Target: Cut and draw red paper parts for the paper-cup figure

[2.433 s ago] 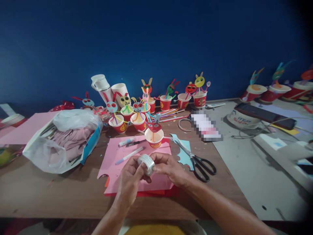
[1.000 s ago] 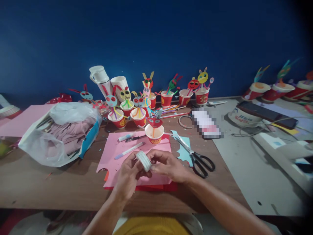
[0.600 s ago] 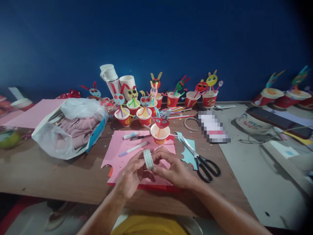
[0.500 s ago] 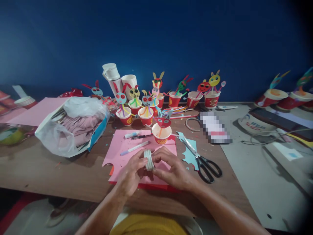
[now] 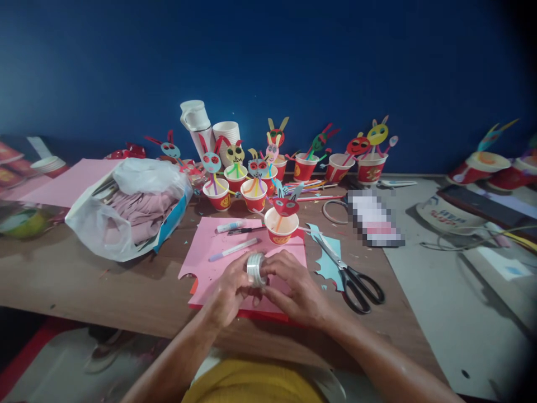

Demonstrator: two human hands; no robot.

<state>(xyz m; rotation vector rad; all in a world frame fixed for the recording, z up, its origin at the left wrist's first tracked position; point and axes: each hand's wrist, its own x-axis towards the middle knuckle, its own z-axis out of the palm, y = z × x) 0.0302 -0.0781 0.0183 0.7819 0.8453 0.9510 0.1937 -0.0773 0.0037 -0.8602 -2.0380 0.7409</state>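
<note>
A roll of clear tape (image 5: 254, 270) is held upright between my two hands, above a pink paper sheet (image 5: 201, 268). My left hand (image 5: 230, 288) grips its left side with bent fingers. On the other side, my right hand (image 5: 291, 285) has its fingertips curled against the roll's right edge. Just behind the hands stands a paper cup (image 5: 280, 236) with a red paper face (image 5: 287, 206) on a straw. A marker (image 5: 235, 249), a glue stick (image 5: 229, 226) and a black pen (image 5: 247, 229) lie on the pink sheet.
Black-handled scissors (image 5: 356, 282) lie over cut light-blue paper (image 5: 333, 260) at the right. A plastic bag (image 5: 100, 229) holding pink cloth stands left. Several cups with paper faces (image 5: 369, 168) line the back, near a white flask (image 5: 197, 126) and stacked cups (image 5: 226, 133).
The view has shifted slightly, so everything sits a little further right. The tape roll has turned slightly in my fingers; both hands remain on it.
</note>
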